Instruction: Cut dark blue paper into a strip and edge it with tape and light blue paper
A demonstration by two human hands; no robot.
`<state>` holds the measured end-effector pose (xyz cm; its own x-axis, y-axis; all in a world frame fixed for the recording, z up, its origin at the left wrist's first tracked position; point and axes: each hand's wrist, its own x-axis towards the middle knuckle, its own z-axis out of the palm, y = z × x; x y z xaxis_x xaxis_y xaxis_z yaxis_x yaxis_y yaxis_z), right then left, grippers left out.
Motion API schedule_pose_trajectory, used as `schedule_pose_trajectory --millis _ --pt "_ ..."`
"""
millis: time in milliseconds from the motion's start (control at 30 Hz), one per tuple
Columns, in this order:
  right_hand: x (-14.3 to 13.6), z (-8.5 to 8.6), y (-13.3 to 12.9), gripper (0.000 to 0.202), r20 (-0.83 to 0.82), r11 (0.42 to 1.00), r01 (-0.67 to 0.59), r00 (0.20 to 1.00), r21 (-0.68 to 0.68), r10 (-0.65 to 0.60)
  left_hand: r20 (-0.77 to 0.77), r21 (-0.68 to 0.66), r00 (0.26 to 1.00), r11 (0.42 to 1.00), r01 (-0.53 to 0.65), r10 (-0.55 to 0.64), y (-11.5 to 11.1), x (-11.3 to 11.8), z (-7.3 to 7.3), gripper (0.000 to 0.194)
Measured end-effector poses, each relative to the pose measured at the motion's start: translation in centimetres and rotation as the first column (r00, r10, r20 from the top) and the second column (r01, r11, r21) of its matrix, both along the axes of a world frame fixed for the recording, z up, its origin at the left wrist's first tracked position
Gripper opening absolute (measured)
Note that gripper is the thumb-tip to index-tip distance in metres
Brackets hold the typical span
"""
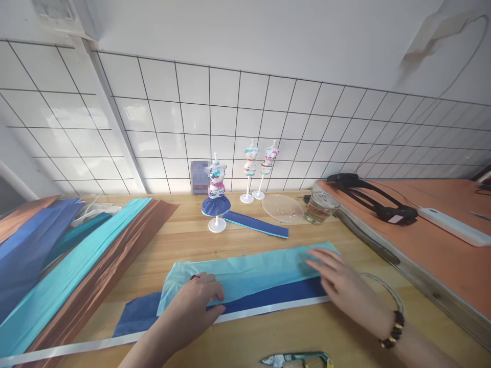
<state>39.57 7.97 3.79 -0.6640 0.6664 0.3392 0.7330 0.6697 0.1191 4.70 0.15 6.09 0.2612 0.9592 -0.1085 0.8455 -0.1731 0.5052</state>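
Note:
A turquoise sheet (253, 271) lies over a dark blue sheet (280, 295) on the wooden table. Along the blue sheet's near edge runs a white strip (268, 308). My left hand (195, 306) rests on the left part of the sheets, fingers bent and thumb apart from them, with nothing held. Over the turquoise sheet's right end is my right hand (337, 278), its fingers spread and slightly blurred. Green-handled scissors (295, 359) lie at the near edge.
Small dress forms stand behind, one in a blue skirt (216, 205). A blue strip (257, 225), a clear disc (283, 209) and a glass jar (320, 207) lie near them. Long coloured sheets (88, 245) cover the left. An orange surface (441, 255) holds a black device (372, 199).

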Motion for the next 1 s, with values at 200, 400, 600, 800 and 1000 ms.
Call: schedule_pose_trajectory --millis 200,400,600,800,1000 --pt "-10.9 1.7 -3.4 0.020 -0.255 0.906 -0.263 0.950 -0.332 0.183 -0.003 0.010 1.000 1.000 0.004 -0.004 -0.1 -0.4 -0.3 0.009" --pt "-12.8 0.6 -2.3 0.010 -0.304 0.840 -0.285 0.940 -0.461 0.152 0.008 0.040 1.000 0.999 0.021 -0.021 -0.2 -0.9 -0.6 0.014" --pt "-12.5 0.3 -1.8 0.013 -0.377 0.789 -0.291 0.922 -0.541 0.082 0.019 0.016 0.999 0.999 0.028 -0.028 -0.2 -2.0 -0.2 0.014" --pt "-12.5 0.1 -1.5 0.016 -0.407 0.746 -0.277 0.913 -0.606 0.009 0.011 -0.056 0.999 0.998 -0.030 0.031 0.0 -3.2 0.4 0.014" --pt "-12.3 -0.1 -1.5 0.018 -0.402 0.747 -0.280 0.915 -0.603 0.018 -0.063 -0.169 0.989 0.975 -0.142 0.133 0.0 -5.0 1.4 0.016"
